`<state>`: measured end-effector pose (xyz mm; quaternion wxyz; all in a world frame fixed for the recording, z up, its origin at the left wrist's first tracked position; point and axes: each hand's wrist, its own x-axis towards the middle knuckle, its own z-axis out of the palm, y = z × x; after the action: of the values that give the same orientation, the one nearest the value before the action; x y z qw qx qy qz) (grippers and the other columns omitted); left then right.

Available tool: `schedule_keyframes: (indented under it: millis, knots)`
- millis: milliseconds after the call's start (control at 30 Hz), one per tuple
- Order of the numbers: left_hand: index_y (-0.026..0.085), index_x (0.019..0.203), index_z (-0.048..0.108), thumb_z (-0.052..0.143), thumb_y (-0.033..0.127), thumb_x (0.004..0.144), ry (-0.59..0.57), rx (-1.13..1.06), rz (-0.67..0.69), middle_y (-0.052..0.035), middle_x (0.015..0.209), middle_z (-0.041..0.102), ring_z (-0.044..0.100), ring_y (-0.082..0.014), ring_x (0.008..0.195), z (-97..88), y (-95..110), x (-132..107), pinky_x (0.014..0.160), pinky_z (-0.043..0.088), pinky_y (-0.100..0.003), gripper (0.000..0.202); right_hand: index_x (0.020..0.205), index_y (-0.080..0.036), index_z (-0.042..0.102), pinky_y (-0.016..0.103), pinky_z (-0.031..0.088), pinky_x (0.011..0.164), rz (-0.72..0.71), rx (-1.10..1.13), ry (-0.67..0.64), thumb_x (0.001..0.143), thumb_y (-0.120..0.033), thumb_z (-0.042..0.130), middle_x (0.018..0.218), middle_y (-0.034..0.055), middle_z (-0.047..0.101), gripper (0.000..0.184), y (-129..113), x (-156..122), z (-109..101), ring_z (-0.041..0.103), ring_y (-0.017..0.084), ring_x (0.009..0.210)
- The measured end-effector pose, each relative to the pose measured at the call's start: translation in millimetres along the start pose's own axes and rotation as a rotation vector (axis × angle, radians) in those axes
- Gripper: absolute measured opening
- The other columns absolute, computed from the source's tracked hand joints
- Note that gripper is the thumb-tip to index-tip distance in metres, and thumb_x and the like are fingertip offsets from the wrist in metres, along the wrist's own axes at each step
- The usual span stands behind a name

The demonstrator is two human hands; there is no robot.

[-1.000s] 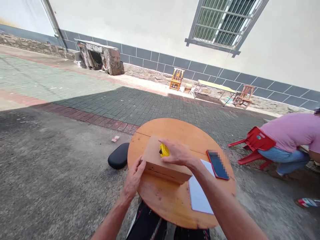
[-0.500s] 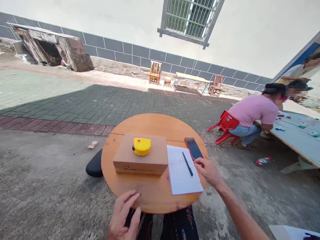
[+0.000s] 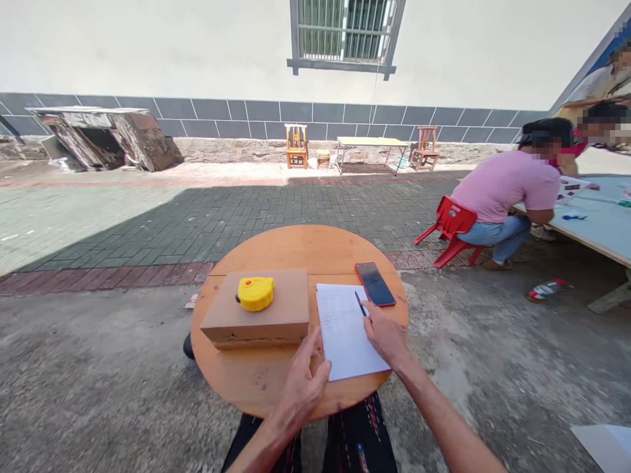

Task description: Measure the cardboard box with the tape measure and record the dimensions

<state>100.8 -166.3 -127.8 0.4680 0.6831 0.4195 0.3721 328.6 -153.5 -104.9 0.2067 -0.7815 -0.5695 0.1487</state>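
On the round wooden table, a stack of white paper bears faint print or writing. My right hand rests over it, its fingers closed around the lower part of a black pen, whose upper end shows. My left hand is open at the paper's left edge, fingers apart, the thumb at the sheet's lower left corner. To the left lies a closed brown cardboard box with a yellow tape measure on top. A red-edged phone lies beyond my right hand, by the paper's upper right corner.
At right, a person in a pink shirt sits on a red plastic chair at a light-blue table, with others beyond. A bottle lies on the concrete. Wooden chairs and a folding table stand along the wall.
My left hand has moved right, from the table's front edge to the paper's edge. My right hand has come from beside the phone onto the pen. The view has levelled.
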Motion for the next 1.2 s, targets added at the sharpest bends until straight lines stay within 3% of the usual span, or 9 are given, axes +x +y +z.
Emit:
schedule_keyframes:
  millis: [200, 333, 400, 500, 600, 733, 933, 1100, 1200]
  knots:
    - [0.015, 0.147, 0.038, 0.055, 0.029, 0.087, 0.101, 0.007, -0.058, -0.0156, 0.148, 0.046, 0.049, -0.0289, 0.132, -5.0, -13.0, -5.9, 0.101, 0.049, -0.042, 0.064, 0.115, -0.015, 0.066, 0.03, 0.051, 0.064, -0.022, 0.395, -0.055, 0.095, -0.033, 0.035, 0.084, 0.0065, 0.072, 0.041, 27.2, -35.3, -25.5, 0.066, 0.02, 0.071]
    - [0.018, 0.139, 0.048, 0.053, 0.027, 0.087, 0.197, 0.141, 0.037, -0.0141, 0.144, 0.051, 0.051, -0.0283, 0.13, -8.6, -18.0, -11.4, 0.096, 0.052, -0.042, 0.053, 0.115, -0.02, 0.063, 0.03, 0.053, 0.065, -0.046, 0.968, -0.043, 0.083, -0.03, 0.059, 0.083, 0.0036, 0.068, 0.034, 28.2, -62.0, -42.7, 0.064, 0.018, 0.073]
    - [0.02, 0.131, 0.057, 0.053, 0.023, 0.087, 0.157, 0.238, 0.118, -0.0129, 0.141, 0.054, 0.051, -0.0278, 0.13, -5.8, -13.8, -17.0, 0.1, 0.05, -0.045, 0.044, 0.111, -0.023, 0.062, 0.028, 0.052, 0.062, -0.061, 1.071, 0.055, 0.077, -0.028, 0.071, 0.079, 0.0003, 0.065, 0.035, 24.3, -70.6, -45.9, 0.062, 0.016, 0.068]
    - [0.02, 0.118, 0.064, 0.051, 0.014, 0.087, 0.036, 0.384, 0.237, -0.0131, 0.137, 0.057, 0.052, -0.0272, 0.127, 6.0, -1.5, -24.8, 0.104, 0.047, -0.048, 0.034, 0.1, -0.024, 0.063, 0.025, 0.049, 0.059, -0.04, 1.071, 0.244, 0.08, -0.032, 0.074, 0.071, -0.0022, 0.061, 0.024, 19.7, -77.4, -43.1, 0.058, 0.014, 0.062]
    - [0.018, 0.114, 0.064, 0.048, 0.008, 0.086, -0.032, 0.517, 0.337, -0.0138, 0.136, 0.058, 0.05, -0.0286, 0.128, 20.9, 7.3, -24.9, 0.103, 0.048, -0.05, 0.034, 0.101, -0.023, 0.066, 0.025, 0.047, 0.057, -0.032, 1.091, 0.309, 0.091, -0.04, 0.062, 0.063, -0.0021, 0.061, 0.02, 19.9, -80.6, -36.7, 0.056, 0.013, 0.059]
    - [0.018, 0.114, 0.063, 0.048, 0.007, 0.085, -0.075, 0.67, 0.364, -0.0114, 0.135, 0.06, 0.049, -0.0318, 0.127, 32.7, 5.3, -14.1, 0.1, 0.049, -0.054, 0.034, 0.105, -0.021, 0.071, 0.026, 0.046, 0.055, -0.022, 1.122, 0.305, 0.093, -0.041, 0.06, 0.064, 0.0008, 0.067, 0.026, 25.1, -83.7, -29.9, 0.057, 0.015, 0.06]
    - [0.019, 0.111, 0.064, 0.051, 0.012, 0.087, -0.1, 0.718, 0.336, -0.0094, 0.13, 0.063, 0.052, -0.0309, 0.12, 33.9, -2.6, -7.1, 0.097, 0.049, -0.052, 0.028, 0.08, -0.021, 0.067, 0.026, 0.047, 0.053, 0.008, 0.996, 0.273, 0.086, -0.036, 0.069, 0.059, -0.0006, 0.066, 0.016, 32.0, -85.8, -18.5, 0.056, 0.014, 0.054]
    - [0.021, 0.107, 0.065, 0.051, 0.009, 0.086, -0.11, 0.668, 0.322, -0.008, 0.127, 0.064, 0.053, -0.0279, 0.116, 30.0, -0.9, -2.1, 0.097, 0.048, -0.049, 0.028, 0.1, -0.02, 0.07, 0.03, 0.052, 0.056, 0.088, 1.016, 0.186, 0.093, -0.043, 0.056, 0.074, 0.0065, 0.074, 0.028, 24.2, -81.7, -7.5, 0.068, 0.021, 0.065]
    - [0.02, 0.103, 0.066, 0.051, 0.009, 0.087, -0.105, 0.645, 0.336, -0.0081, 0.12, 0.066, 0.055, -0.0267, 0.109, 28.5, -2.8, 4.2, 0.092, 0.049, -0.046, 0.025, 0.089, -0.02, 0.068, 0.029, 0.053, 0.056, 0.08, 0.91, 0.175, 0.088, -0.043, 0.063, 0.067, 0.0041, 0.072, 0.023, 12.4, -72.0, -3.4, 0.067, 0.019, 0.06]
